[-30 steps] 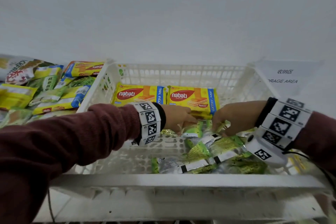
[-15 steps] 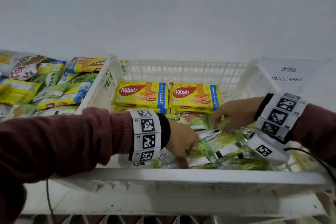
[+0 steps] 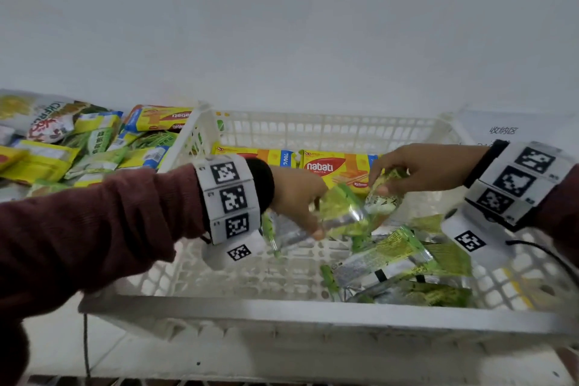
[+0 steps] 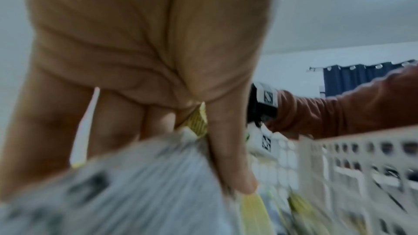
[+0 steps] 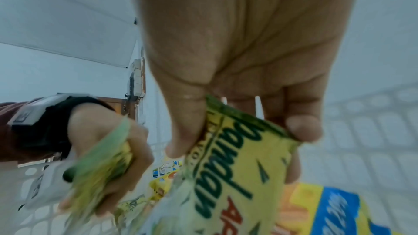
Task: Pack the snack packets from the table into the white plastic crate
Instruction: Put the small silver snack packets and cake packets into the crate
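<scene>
My left hand clutches green packets over the white crate; my right hand pinches a pandan packet. Slippery foil could slide free, spilling outside.

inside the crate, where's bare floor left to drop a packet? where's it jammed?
Bare lattice floor shows in the white crate's near-left part, bordered by the near rim, the left wall and the green packet pile. The pile crowds near-right; yellow Nabati boxes fill the far side. Left hand and right hand each hold a packet mid-crate.
</scene>
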Demonstrator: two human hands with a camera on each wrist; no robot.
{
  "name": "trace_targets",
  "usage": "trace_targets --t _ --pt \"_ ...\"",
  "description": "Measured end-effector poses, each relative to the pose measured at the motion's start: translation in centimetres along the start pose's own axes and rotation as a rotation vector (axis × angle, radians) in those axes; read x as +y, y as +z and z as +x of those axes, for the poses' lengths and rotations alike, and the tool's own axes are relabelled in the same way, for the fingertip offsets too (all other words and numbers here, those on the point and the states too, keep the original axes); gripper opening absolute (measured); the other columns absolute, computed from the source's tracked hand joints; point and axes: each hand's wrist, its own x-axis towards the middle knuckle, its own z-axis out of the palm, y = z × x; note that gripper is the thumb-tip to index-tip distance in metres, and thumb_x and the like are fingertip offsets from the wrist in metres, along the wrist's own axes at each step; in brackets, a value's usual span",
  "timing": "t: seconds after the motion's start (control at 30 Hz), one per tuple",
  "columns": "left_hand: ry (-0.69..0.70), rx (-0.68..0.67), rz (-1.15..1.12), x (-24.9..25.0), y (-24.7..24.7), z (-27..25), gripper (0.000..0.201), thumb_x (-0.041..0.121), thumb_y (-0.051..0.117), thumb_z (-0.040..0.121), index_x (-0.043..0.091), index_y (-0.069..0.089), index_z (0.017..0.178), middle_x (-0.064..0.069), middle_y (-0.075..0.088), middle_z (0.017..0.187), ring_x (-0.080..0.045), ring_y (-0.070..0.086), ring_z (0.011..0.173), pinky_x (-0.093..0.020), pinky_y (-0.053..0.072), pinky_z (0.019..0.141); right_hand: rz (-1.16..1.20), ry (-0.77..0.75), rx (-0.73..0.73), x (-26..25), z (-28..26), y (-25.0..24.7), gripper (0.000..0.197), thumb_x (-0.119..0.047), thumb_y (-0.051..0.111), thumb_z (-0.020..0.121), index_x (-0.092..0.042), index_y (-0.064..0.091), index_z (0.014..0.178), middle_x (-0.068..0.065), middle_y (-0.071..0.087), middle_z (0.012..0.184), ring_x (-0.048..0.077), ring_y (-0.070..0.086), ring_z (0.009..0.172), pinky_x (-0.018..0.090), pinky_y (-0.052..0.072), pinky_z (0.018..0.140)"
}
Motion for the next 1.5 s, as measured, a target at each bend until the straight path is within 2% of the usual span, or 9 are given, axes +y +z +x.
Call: trace_targets --t 0.2,0.33,0.43,0.53,0.7,0.87,1.07,1.3,1.5 --pt "-0.083 0.478 -0.177 -3.2 -6.2 -4.6 0.043 0.051 0.050 0.085 0.015 0.052 0.110 0.001 0.055 0.098 -0.017 0.052 0.087 -0.029 0.042 0.078 -0.016 -0.059 0.094 -3.0 1.8 -3.4 0.037 -0.053 0.058 0.063 -0.018 0.063 0.075 0.001 0.060 0.069 0.001 0.046 0.055 0.020 0.037 0.058" --pt "-0.140 0.676 -0.381 -5.4 -8.3 -7.6 0.021 0.033 0.053 0.074 0.017 0.042 0.079 0.000 0.043 0.071 -0.016 0.040 0.063 -0.024 0.034 0.055 -0.046 -0.185 0.012 -7.2 5.2 -3.0 0.068 -0.057 0.053 0.068 0.008 0.062 0.081 0.014 0.042 0.060 0.015 0.037 0.054 0.021 0.030 0.051" --pt "-0.237 0.739 -0.386 -7.7 -8.5 -8.7 0.021 0.017 0.057 0.086 0.014 0.041 0.100 0.003 0.043 0.070 -0.011 0.039 0.054 -0.019 0.034 0.044 -0.132 -0.289 -0.066 -11.6 8.4 -1.0 0.046 -0.040 0.060 0.083 0.002 0.060 0.068 0.003 0.031 0.051 0.011 0.029 0.043 0.017 0.026 0.045" --pt "-0.256 0.702 -0.410 -9.2 -8.1 -9.1 0.048 0.019 0.063 0.085 0.011 0.038 0.125 -0.003 0.054 0.088 -0.012 0.046 0.058 -0.022 0.038 0.048 -0.243 -0.426 -0.156 -15.6 11.3 2.1 0.043 -0.033 0.063 0.085 0.010 0.064 0.085 0.011 0.048 0.057 0.009 0.039 0.049 0.018 0.027 0.049" --pt "-0.277 0.728 -0.396 -11.1 -7.5 -9.7 0.052 0.020 0.070 0.079 0.007 0.045 0.123 -0.010 0.060 0.113 -0.023 0.058 0.089 -0.026 0.046 0.067 -0.375 -0.531 -0.060 -18.3 13.0 4.9 0.059 -0.028 0.068 0.080 -0.012 0.047 0.134 0.007 0.045 0.138 0.021 0.043 0.125 0.022 0.029 0.096" --pt "-0.227 0.702 -0.371 -11.4 -7.1 -9.7 0.040 0.016 0.066 0.082 0.019 0.052 0.120 -0.002 0.059 0.087 -0.011 0.051 0.059 -0.014 0.042 0.046 -0.373 -0.475 -0.005 -15.7 11.3 5.0 0.040 -0.011 0.060 0.084 -0.016 0.058 0.124 0.003 0.059 0.125 0.016 0.055 0.109 0.011 0.025 0.072" --pt "-0.140 0.562 -0.272 -10.6 -7.1 -8.7 0.041 0.008 0.055 0.087 0.024 0.047 0.124 0.007 0.055 0.079 -0.010 0.047 0.059 -0.014 0.041 0.050 -0.493 -0.450 -0.194 -15.5 11.3 8.3 0.055 -0.001 0.059 0.082 -0.016 0.048 0.134 0.008 0.043 0.139 0.028 0.044 0.126 0.040 0.039 0.100" --pt "-0.091 0.475 0.030 -7.4 -7.1 -6.0 0.043 0.009 0.048 0.091 0.021 0.040 0.131 0.015 0.039 0.072 0.000 0.036 0.060 -0.015 0.027 0.052 -0.299 -0.304 -0.283 -12.6 7.1 2.6 0.050 -0.006 0.058 0.087 -0.025 0.050 0.132 -0.001 0.047 0.141 0.015 0.045 0.127 0.033 0.035 0.107" --pt "-0.007 0.209 0.163 -3.0 -4.7 -1.4 0.049 0.028 0.044 0.097 0.007 0.032 0.139 -0.008 0.046 0.133 -0.023 0.049 0.108 -0.022 0.037 0.083 0.027 -0.023 -0.141 -6.2 2.0 -3.3 0.036 0.001 0.064 0.080 -0.034 0.067 0.091 0.003 0.071 0.092 0.003 0.061 0.075 0.017 0.046 0.075"
